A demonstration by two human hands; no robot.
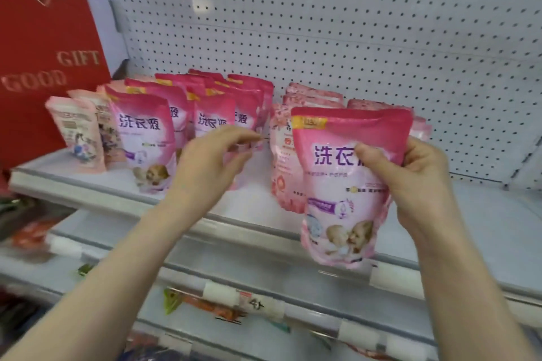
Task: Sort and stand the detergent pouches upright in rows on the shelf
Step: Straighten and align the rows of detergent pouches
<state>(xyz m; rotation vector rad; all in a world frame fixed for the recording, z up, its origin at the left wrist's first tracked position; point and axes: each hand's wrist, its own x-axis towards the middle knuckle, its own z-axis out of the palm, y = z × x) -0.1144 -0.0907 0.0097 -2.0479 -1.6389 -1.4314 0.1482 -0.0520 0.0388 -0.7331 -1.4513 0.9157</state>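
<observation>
Two hands are up at the shelf. The right hand grips a bright pink pouch by its upper right side, thumb across the front, holding it upright and off the shelf, right of centre in the frame. The left hand is out in the middle, fingers curled in by the standing bright pink pouches; whether it's actually pinching one, can't tell. Those stand in rows left of centre. Paler pink pouches stand at the far left end, and a patterned pale bunch sits just behind the held one. White pegboard at the back, red gift box upper left.
</observation>
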